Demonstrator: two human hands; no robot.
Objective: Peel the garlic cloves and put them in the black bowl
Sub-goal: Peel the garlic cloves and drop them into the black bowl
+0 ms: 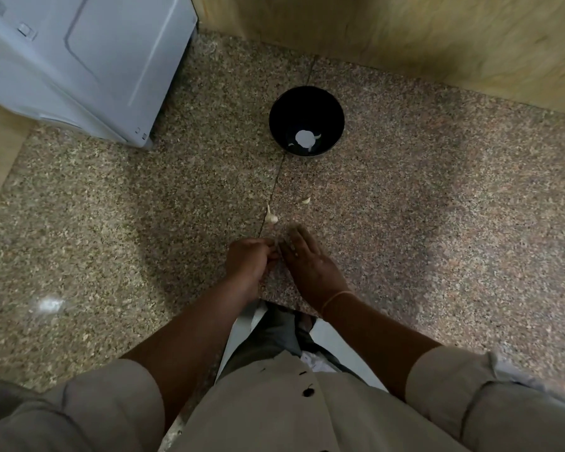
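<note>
The black bowl [306,120] stands on the speckled granite counter [437,207], with pale garlic pieces lying at its bottom. Two unpeeled garlic cloves lie between the bowl and my hands: one [270,216] on the counter seam, a smaller one [305,200] to its right. My left hand [250,261] has curled fingers and pinches something small at the fingertips, which is blurred and mostly hidden. My right hand [307,262] meets it there, its fingers stretched forward over the spot.
A white appliance [79,60] stands at the back left of the counter. A wooden wall panel [405,37] runs along the back and right. The counter's front edge lies just under my wrists, against my body.
</note>
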